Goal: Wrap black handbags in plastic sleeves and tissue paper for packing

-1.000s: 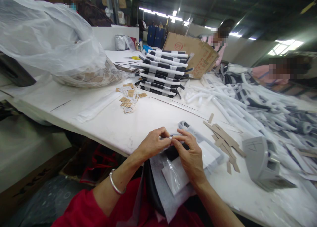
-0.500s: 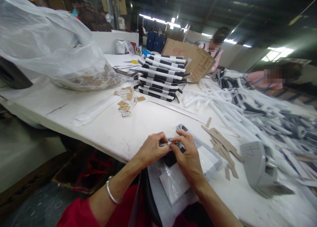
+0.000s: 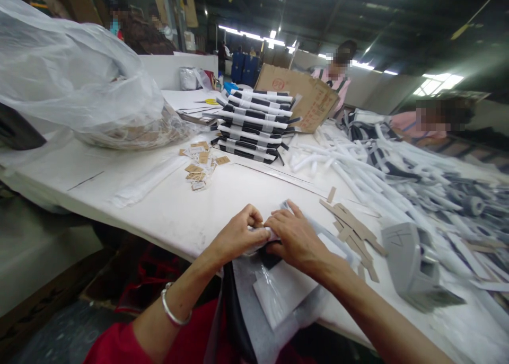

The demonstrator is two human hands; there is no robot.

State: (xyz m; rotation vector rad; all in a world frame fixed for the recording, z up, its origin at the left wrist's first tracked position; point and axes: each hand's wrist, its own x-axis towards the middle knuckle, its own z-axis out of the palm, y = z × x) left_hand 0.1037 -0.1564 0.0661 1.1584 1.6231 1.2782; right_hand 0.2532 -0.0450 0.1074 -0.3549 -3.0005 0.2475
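Note:
At the table's near edge lies a black, bag-like piece (image 3: 238,311) covered with white translucent wrapping (image 3: 260,300) and a clear plastic packet (image 3: 284,298). My left hand (image 3: 240,231) pinches a bit of white wrapping at its upper end between thumb and fingers. Right beside it, my right hand (image 3: 296,239) presses its curled fingers over the same spot, closed on the wrapping. A dark patch of the piece shows beneath the right palm. What exactly lies between the fingertips is partly hidden.
Brown card tags (image 3: 202,160) lie on the white table (image 3: 159,205), before a stack of black-and-white wrapped pieces (image 3: 254,125). Cardboard strips (image 3: 353,231) and a grey tape dispenser (image 3: 409,258) are to the right. A large plastic bag (image 3: 91,88) stands left; co-workers (image 3: 334,83) are behind.
My right hand has rolled forward and left, its fingers now laid over the wrapping instead of pinching at the tips. My left hand stays close by, still pinching. The view has shifted slightly.

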